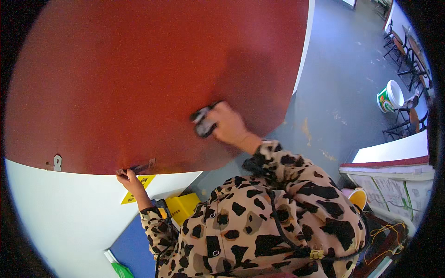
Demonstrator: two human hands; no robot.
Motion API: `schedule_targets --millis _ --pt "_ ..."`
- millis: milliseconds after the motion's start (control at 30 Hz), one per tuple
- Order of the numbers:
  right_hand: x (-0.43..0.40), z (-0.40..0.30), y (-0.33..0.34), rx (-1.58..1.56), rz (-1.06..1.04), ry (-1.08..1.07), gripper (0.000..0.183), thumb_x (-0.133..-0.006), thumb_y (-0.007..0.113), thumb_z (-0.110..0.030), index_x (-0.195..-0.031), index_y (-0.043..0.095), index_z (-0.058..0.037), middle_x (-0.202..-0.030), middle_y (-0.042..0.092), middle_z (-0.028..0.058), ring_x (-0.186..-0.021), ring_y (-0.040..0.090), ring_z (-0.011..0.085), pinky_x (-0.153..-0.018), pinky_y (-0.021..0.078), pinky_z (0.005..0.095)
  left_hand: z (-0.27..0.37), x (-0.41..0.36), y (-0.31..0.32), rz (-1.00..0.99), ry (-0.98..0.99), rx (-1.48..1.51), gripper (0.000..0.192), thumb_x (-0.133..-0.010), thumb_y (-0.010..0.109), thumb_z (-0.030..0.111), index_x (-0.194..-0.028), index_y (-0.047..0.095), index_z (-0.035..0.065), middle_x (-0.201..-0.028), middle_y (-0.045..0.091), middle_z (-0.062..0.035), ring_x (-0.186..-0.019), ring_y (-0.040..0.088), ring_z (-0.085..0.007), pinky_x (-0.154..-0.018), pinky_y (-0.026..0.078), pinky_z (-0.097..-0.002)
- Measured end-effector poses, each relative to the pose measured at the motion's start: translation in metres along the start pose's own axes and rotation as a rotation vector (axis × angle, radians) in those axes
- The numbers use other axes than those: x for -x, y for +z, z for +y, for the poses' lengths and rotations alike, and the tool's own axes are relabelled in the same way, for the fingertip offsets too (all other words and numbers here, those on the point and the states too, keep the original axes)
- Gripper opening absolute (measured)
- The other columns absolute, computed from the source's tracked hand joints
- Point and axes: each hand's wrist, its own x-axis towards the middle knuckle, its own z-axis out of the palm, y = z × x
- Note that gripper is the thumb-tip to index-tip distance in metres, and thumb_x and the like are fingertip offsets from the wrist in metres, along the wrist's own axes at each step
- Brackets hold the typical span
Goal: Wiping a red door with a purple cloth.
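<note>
A large dark red board or tabletop [156,76] with a pale edge fills the view before me. My right hand [227,123], blurred, grips a black and grey object [205,120] over the red surface; its kind is not clear. At the near edge, my left hand [130,179] pinches a small dark item [121,171], whose exact kind I cannot tell. A dark narrow strip [142,168] lies just beside its fingers. Farther left, a small metal bracket [57,163] sits at the board's edge.
A white bucket [395,95] with a green label stands on the grey floor [323,69] at the right, near several chairs [412,69]. Below the left hand are a yellow sign [146,180], a yellow box [183,207] and a blue panel [132,239]. White cartons [389,191] are at lower right.
</note>
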Motion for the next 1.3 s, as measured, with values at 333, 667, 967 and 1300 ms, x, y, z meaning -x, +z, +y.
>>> schedule_targets --millis 333,667,967,1300 --pt "0.018 0.277 -0.117 0.094 0.839 0.772 0.029 -0.071 0.067 -0.004 -0.096 0.052 -0.0031 -0.091 0.062 0.0148 -0.084 0.059 0.0298 -0.078 0.0470 0.0371 0.021 0.005 0.008 -0.008 -0.034 -0.074 0.039 -0.085 0.052 0.021 -0.115 0.045 -0.0022 -0.106 0.049 -0.0145 -0.095 0.046 -0.0259 -0.091 0.037 -0.0347" --pt "0.048 0.104 0.038 0.036 0.431 0.436 0.037 -0.070 0.059 0.010 -0.104 0.054 -0.0052 -0.092 0.062 0.0102 -0.089 0.062 0.0236 -0.080 0.0496 0.0345 -0.001 0.002 -0.003 0.010 -0.042 0.073 0.032 -0.085 0.054 0.016 -0.109 0.044 -0.0014 -0.096 0.048 -0.0082 -0.087 0.045 -0.0195 -0.084 0.039 -0.0295" --pt "-0.057 -0.023 -0.049 0.126 0.650 0.001 0.042 -0.063 0.068 0.004 -0.102 0.057 -0.0050 -0.095 0.057 0.0138 -0.093 0.056 0.0307 -0.082 0.0470 0.0390 0.019 0.003 0.011 0.012 -0.013 0.052 0.042 -0.083 0.055 0.016 -0.118 0.041 -0.0030 -0.105 0.050 -0.0123 -0.093 0.049 -0.0225 -0.085 0.042 -0.0340" --pt "-0.052 -0.087 -0.004 0.063 0.184 -0.161 0.037 -0.067 0.061 0.001 -0.101 0.058 -0.0115 -0.099 0.052 0.0151 -0.087 0.058 0.0365 -0.075 0.0500 0.0447 0.030 0.012 0.011 0.012 0.004 0.145 0.036 -0.081 0.058 0.015 -0.110 0.045 -0.0011 -0.094 0.050 -0.0083 -0.083 0.047 -0.0189 -0.078 0.042 -0.0312"
